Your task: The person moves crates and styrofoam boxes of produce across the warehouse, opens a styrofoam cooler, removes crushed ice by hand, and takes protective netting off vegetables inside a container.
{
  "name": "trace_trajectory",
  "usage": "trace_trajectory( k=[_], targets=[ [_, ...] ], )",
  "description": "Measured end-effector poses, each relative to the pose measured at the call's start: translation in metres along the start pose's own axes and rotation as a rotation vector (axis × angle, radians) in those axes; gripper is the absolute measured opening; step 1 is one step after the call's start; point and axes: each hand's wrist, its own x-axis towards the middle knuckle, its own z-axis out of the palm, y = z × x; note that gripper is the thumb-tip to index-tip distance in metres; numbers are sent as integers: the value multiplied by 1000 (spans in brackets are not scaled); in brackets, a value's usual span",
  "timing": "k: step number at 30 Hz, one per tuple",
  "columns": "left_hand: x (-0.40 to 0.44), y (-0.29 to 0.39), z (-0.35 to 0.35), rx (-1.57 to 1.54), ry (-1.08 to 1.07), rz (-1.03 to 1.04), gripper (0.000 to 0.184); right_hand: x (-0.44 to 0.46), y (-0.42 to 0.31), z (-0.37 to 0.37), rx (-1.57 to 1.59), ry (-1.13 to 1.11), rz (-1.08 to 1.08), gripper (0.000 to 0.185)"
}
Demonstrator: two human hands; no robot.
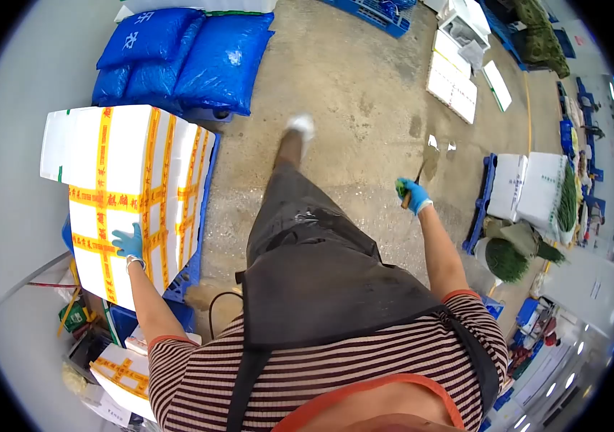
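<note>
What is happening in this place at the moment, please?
A person in a dark apron is beside white foam boxes bound with yellow tape. The gloved left hand appears to rest, fingers spread, on a box. The gloved right hand is closed around a small green and tan item, too unclear to name. Blue bags lie beyond the boxes.

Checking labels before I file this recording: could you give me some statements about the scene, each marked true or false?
1. The left hand lies spread against the taped white boxes. True.
2. The right hand is empty. False: it grips a small item, too unclear to name.
3. Blue bags lie beyond the taped white boxes. True.
4. The apron is white. False: it is dark.
5. Both hands wear blue gloves. True.
</note>
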Motion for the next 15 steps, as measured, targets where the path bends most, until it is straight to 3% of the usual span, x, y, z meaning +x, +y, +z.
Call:
trace_trajectory(
  k=[1, 3, 5, 9, 14, 15],
  targets=[
    [3, -4, 19, 153, 123, 2, 102, 17, -21, 11, -74, -32, -18, 28],
    [5, 4, 14, -111, -179, -100, 102, 29, -63, 54, -68, -98, -50, 30],
    [-19, 21, -69, -291, -310, -227, 101, 36, -90, 94, -74, -198, -86, 31],
    [-15, 34, -94, -329, -426, -359, 99, 69, -100, 151, -73, -409, 3, 34],
    [-31, 92, -78, -428, -381, -991, 85, 90, -145, 221, 109, -446, 359, 40],
    [-39, 117, -88, -498, -404, -1053, 79, 115, -177, 218, -399, -551, 105, 41]
  ],
)
